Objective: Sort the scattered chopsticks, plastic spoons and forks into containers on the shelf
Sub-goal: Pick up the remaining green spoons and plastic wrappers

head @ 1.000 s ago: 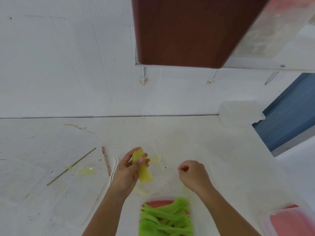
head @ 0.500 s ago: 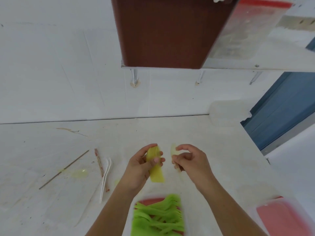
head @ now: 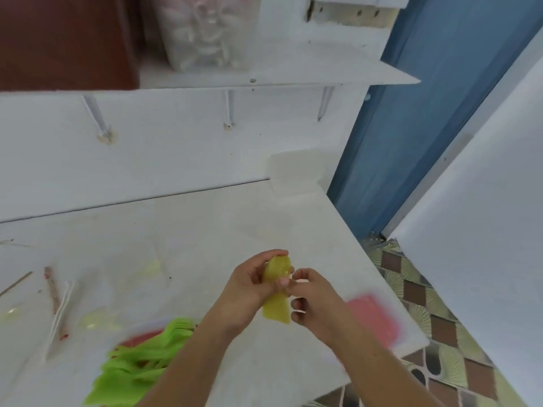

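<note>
Where the hands meet: stack of yellow plastic spoons (head: 275, 292), held upright above the bench (head: 205, 236).
Left hand (head: 249, 286): fingers and thumb curled round the stack.
Right hand (head: 316, 302): fingertips pinching the stack's right edge.
Bench, left: loose chopsticks (head: 53, 292), pale spoons (head: 97, 320).
Near edge: green forks (head: 138, 368), blurred.
Shelf (head: 338, 73): clear container (head: 205, 33) of cutlery.
</note>
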{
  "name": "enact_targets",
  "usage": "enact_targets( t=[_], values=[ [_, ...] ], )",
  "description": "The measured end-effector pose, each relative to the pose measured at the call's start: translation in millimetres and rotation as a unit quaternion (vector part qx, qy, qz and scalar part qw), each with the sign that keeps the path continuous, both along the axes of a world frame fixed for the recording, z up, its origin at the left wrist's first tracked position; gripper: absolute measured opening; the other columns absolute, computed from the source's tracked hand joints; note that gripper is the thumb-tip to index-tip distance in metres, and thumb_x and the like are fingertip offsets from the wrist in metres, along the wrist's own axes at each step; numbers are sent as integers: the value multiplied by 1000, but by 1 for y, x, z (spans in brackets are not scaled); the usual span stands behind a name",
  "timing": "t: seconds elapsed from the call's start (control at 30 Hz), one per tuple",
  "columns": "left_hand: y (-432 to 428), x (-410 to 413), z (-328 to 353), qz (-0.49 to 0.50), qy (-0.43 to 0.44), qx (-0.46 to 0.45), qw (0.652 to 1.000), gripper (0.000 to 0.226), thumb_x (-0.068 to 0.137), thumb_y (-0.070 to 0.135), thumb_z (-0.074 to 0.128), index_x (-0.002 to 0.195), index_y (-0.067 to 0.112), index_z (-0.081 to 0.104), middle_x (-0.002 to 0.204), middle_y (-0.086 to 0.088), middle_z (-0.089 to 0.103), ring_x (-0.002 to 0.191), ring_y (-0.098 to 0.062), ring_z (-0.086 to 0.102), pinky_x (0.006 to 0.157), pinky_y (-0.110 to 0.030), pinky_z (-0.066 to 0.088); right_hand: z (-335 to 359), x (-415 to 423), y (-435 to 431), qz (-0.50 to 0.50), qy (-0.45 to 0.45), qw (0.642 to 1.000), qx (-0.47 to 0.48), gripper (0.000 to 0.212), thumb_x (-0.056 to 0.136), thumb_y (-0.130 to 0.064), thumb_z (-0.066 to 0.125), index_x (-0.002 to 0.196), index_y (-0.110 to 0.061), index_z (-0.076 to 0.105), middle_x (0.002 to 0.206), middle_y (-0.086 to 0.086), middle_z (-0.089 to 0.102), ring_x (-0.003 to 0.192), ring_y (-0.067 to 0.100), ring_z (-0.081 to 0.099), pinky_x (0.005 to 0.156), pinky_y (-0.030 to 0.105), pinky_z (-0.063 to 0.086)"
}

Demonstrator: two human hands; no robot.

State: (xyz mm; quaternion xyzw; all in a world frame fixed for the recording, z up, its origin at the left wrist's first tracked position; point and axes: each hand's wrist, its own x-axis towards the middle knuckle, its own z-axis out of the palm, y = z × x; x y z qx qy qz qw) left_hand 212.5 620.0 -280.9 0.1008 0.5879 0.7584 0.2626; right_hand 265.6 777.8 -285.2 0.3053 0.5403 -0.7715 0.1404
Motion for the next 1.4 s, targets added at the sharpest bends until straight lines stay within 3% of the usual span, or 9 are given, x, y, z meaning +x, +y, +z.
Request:
enact_targets(
  t=[0.1, 0.2, 0.4, 0.57, 0.7, 0.97, 1.13, 1.23, 1.4],
  values=[
    [68, 19, -3, -34, 61, -108, 992, 45, 86, 7, 80, 123, 33, 72, 113, 3, 76, 106, -16, 72, 93, -29, 59, -2, 26, 91, -3, 61, 998, -8, 54, 65, 3, 77, 115, -11, 63, 83, 12, 59, 63, 19, 52, 57, 32, 39],
    [134, 40, -22, -69, 245, -328, 910, 49, 91, 20, 74, 134, 41, 64, 131, 21, 65, 117, 2, 59, 100, -7, 40, -19, 39, 189, -62, 47, 979, 187, 43, 78, 21, 53, 98, -13, 68, 81, 15, 54, 61, 23, 46, 53, 31, 36],
    [207, 65, -70, -183, 409, -545, 708, 57, 100, 16, 56, 151, 27, 33, 129, -5, 60, 115, -29, 59, 95, -40, 50, -42, 36, 242, 139, 34, 905, 400, 27, 85, -6, 71, 102, -27, 69, 90, 0, 66, 73, 15, 60, 61, 24, 44],
    [213, 70, -75, -124, 452, -529, 707, 40, 99, 18, 54, 131, 27, 31, 115, -2, 64, 96, -26, 64, 72, -32, 43, -59, 29, 227, 174, 83, 871, 452, 6, 84, -31, 68, 80, -34, 64, 79, -9, 65, 75, 10, 62, 62, 29, 49],
    [210, 70, -92, -124, 457, -531, 703, 33, 93, 20, 61, 124, 20, 50, 115, -1, 62, 97, -24, 62, 74, -37, 52, -64, 26, 222, 159, 70, 877, 448, 7, 78, -17, 62, 73, -22, 60, 70, -5, 62, 68, 14, 56, 61, 33, 48],
    [204, 69, -75, -62, 552, -591, 585, 45, 57, 34, 79, 99, 24, 67, 95, 6, 61, 80, -16, 57, 61, -28, 45, -27, -16, 236, 405, -19, 824, 396, 51, 80, -21, 61, 127, -37, 49, 102, 0, 60, 80, 13, 58, 63, 26, 44],
    [144, 59, -48, 59, 538, -540, 645, 34, 84, 54, 60, 97, 25, 72, 95, 8, 63, 77, -16, 59, 58, -27, 49, 10, -50, 191, 204, 114, 888, 395, 28, 97, -15, 51, 119, -27, 62, 110, -2, 60, 92, 8, 55, 71, 29, 42],
    [60, 40, -31, 173, 459, -524, 696, 21, 94, 45, 56, 95, 29, 70, 91, 11, 63, 79, -15, 64, 57, -30, 53, 13, -73, 114, 226, 183, 876, 385, 30, 93, -9, 49, 107, -28, 67, 93, 2, 63, 72, 14, 58, 58, 27, 46],
    [-140, -1, -27, 302, 259, -608, 687, 18, 90, 20, 61, 99, 30, 72, 96, 13, 68, 79, -15, 63, 75, -36, 57, -15, -107, -43, 391, 260, 794, 386, 35, 93, -13, 50, 116, -32, 68, 93, -9, 65, 68, 9, 61, 61, 21, 52]
  ],
)
